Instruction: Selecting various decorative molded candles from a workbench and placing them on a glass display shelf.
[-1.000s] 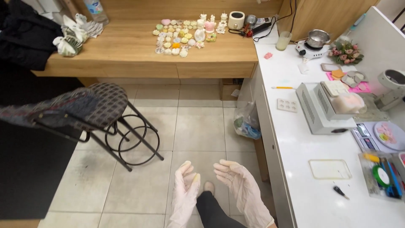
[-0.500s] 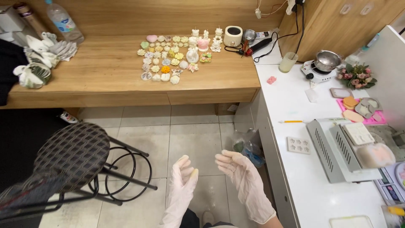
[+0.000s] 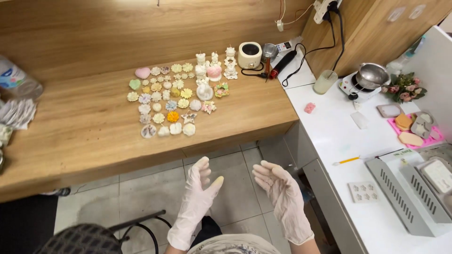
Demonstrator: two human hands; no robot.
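On the wooden counter [image 3: 94, 136] a spread of small pastel flower-shaped pieces [image 3: 165, 103] lies well beyond both hands. Nearer than the counter's front edge, over the tiled floor, the gloved left hand [image 3: 197, 197] is raised, fingers [image 3: 201, 165] apart and holding nothing. Just right of it the gloved right hand [image 3: 282, 197] hangs palm inward, fingers likewise spread and empty. Right of the wooden counter stands a white counter [image 3: 339, 141].

The room is bright with soft light from above, shadows are faint, and the edges bend a little.
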